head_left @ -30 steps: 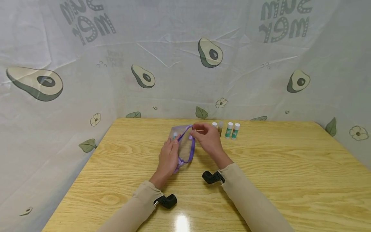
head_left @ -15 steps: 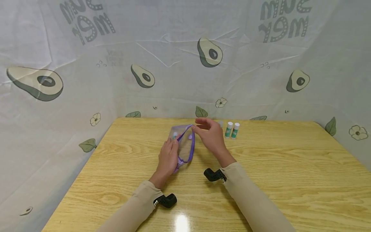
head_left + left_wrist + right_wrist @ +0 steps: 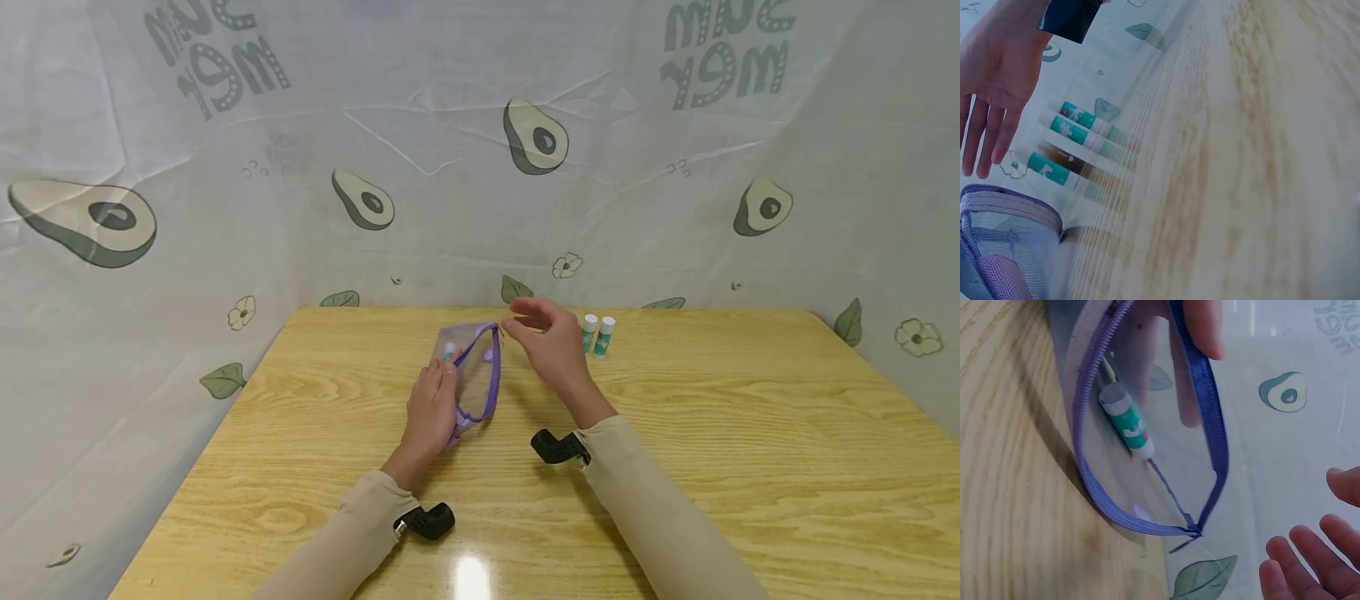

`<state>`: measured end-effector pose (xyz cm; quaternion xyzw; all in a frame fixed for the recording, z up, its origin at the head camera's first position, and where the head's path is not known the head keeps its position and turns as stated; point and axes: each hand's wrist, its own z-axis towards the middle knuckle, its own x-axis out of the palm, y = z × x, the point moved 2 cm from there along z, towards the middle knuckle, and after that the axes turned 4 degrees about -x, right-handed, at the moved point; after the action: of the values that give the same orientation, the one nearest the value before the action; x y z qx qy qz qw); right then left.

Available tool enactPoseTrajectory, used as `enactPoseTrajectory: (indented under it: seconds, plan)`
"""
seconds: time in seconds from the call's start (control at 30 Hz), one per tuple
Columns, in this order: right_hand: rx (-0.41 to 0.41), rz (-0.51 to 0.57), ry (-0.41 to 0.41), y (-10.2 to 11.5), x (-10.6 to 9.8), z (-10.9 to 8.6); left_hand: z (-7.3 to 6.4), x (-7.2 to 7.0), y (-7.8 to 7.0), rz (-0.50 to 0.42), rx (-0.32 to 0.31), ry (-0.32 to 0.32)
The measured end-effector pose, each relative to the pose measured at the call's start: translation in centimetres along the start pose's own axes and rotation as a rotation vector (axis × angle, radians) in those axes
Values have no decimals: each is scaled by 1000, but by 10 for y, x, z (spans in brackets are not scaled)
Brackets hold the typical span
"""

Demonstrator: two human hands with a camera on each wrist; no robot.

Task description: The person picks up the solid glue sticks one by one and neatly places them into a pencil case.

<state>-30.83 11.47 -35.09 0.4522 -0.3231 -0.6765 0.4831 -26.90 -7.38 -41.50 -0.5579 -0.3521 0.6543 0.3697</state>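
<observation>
My left hand (image 3: 431, 412) grips the side of a see-through mesh zipper pouch (image 3: 493, 387) with purple edging, its mouth spread wide toward the right. A glue stick (image 3: 1127, 422) with a teal label lies inside, as the right wrist view shows. My right hand (image 3: 557, 346) hovers beside the pouch's far top corner, its fingers loosely bent and nothing in them. In the right wrist view, a gap separates these fingers from the zipper (image 3: 1088, 469). Part of the pouch is hidden behind my left hand.
Two teal-labelled glue sticks (image 3: 603, 337) stand right of my right hand. The left wrist view also shows a third glue stick (image 3: 1050, 169) and a brown tube (image 3: 1063, 157) beside it. A printed curtain (image 3: 450, 208) hangs behind the wooden table (image 3: 712, 433).
My right hand has drawn back from the pouch's mouth, a little up and to the right, and now covers more of the standing tubes. My left hand keeps its hold.
</observation>
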Motion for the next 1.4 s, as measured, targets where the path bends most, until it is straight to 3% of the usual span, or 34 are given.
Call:
enactPoseTrajectory:
  seconds: [0.23, 1.13, 1.4]
  plan:
    - [-41, 25, -40, 5, -18, 2, 0, 0, 0, -7, 9, -1]
    - [67, -68, -248, -11, -113, 5, 1, -1, 1, -17, -12, 7]
    - [109, -62, -318, -14, -128, 6, -2, -2, 0, -21, -21, 0]
